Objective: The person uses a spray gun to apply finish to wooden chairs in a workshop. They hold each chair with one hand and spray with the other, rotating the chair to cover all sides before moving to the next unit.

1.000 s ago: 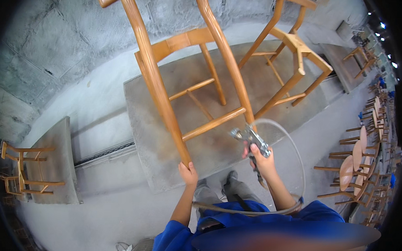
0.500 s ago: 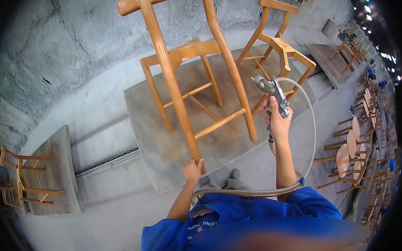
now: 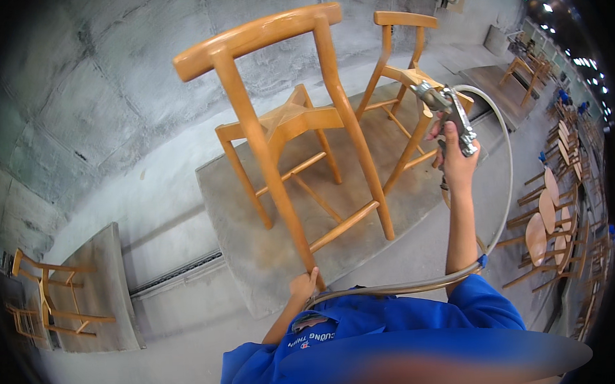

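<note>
A glossy wooden chair frame [image 3: 274,176] with a curved back rail and no seat pad stands on a grey board. My left hand [image 3: 303,285] is closed around the lower end of its nearest leg. Out to the right, my right hand [image 3: 461,159] grips a metal spray gun [image 3: 463,125], apart from that frame. The gun's nozzle end points left, in front of a second chair frame [image 3: 405,19]. A pale hose [image 3: 509,149] loops from the gun down to my waist.
The grey board [image 3: 245,263] carries both frames. A stained grey wall [image 3: 131,83] rises behind. Another board [image 3: 116,289] with a chair frame [image 3: 73,315] is at far left, beside a floor track [image 3: 177,273]. Several chairs with oval pale parts [image 3: 536,238] line the right.
My right hand has moved the spray gun up and to the right. The view has shifted, so the near frame sits lower and its whole back rail shows. My left hand keeps its hold.
</note>
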`<state>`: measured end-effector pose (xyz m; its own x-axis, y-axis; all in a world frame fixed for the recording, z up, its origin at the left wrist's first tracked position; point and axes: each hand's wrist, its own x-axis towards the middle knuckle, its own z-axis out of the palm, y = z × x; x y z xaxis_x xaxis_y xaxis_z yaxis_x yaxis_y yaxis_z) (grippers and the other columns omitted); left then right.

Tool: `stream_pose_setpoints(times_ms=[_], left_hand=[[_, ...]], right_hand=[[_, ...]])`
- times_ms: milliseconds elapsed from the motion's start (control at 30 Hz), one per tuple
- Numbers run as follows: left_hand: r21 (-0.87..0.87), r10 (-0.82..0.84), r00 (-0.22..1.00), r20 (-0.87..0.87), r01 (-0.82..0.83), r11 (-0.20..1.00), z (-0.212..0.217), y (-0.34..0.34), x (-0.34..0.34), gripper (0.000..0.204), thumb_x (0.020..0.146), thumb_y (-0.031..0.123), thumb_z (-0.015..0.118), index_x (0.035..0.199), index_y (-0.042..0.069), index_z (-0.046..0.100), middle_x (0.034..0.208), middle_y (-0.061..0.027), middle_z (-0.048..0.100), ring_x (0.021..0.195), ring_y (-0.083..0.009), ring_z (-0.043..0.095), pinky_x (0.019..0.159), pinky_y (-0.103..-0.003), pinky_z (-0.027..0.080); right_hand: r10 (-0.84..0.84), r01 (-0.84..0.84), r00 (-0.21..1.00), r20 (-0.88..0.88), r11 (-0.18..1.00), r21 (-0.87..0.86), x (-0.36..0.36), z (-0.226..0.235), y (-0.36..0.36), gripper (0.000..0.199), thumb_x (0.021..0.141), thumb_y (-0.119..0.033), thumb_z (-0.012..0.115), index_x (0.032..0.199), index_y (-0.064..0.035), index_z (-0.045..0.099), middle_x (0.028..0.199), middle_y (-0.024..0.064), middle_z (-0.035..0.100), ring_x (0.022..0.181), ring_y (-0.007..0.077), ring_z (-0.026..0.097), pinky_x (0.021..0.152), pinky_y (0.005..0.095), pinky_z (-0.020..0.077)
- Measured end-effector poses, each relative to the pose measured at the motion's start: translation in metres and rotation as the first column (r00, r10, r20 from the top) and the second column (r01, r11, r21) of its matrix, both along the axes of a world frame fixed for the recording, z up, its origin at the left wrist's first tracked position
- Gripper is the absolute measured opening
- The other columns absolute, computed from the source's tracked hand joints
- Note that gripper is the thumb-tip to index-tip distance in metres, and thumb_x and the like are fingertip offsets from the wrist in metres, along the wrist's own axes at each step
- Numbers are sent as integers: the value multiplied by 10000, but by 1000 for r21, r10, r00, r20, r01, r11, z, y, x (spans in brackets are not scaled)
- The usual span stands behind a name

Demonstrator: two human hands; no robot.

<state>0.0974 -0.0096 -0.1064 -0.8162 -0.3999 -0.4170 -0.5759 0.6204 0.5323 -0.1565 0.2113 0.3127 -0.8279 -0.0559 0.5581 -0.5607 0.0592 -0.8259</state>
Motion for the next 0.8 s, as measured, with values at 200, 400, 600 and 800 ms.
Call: stream_pose_setpoints(times_ms=[200,400,600,800], left_hand=[[-178,-96,993,71,107,978,6,7,-16,767,1001,607,280,778,38,743,825,-225,706,852,-382,696,750,-500,518],[-194,99,995,-31,-104,975,-4,-13,-126,620,1023,505,338,908,29,718,913,-196,721,892,-385,693,787,-495,529],[-2,-316,942,-114,318,948,22,-31,-160,522,1021,463,406,1019,25,691,989,-220,704,970,-362,675,818,-461,522],[652,-115,912,-395,366,664,52,42,-73,451,1022,389,484,1245,27,637,1031,-160,718,1031,-220,662,891,-337,494]], right_hand=[[304,-294,953,-13,929,225,20,6,35,903,898,-779,371,1219,38,584,848,70,641,667,100,589,444,205,387],[496,-610,775,391,750,256,78,44,20,790,960,-711,291,1216,-9,549,849,57,644,566,79,479,493,226,382],[444,-567,815,373,746,350,66,138,24,981,875,-841,183,1087,8,625,725,44,633,582,83,593,406,199,387],[-33,-39,981,189,929,367,-23,172,52,779,986,-684,222,945,-17,624,640,94,649,416,166,566,308,248,359]])
